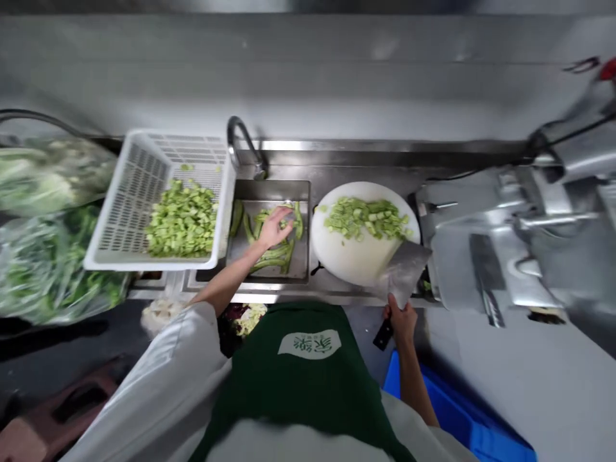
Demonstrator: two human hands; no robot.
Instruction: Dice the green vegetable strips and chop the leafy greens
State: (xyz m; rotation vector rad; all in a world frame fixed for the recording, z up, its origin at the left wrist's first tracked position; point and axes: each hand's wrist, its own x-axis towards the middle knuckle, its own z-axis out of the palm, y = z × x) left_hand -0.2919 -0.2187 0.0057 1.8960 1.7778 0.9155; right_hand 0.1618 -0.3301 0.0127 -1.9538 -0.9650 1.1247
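My left hand (275, 228) reaches into the metal sink (301, 277), its fingers apart and bent down over long pale green vegetable stalks (272, 256). Whether the fingertips touch a stalk cannot be made out. A kitchen cleaver (407, 264) with a black handle is gripped in my right hand (402, 319). Its broad blade, slightly blurred, overlaps the lower right edge of the round white cutting board (337, 260). Chopped green pieces (368, 217) lie in a band across the upper part of the board.
Left of the sink, a white plastic basket (103, 247) holds more chopped greens. A curved faucet (245, 141) rises behind. Bagged vegetables (52, 256) lie far left. On the right, another cleaver (487, 276) rests by metal equipment (524, 231). A blue crate (452, 410) stands below.
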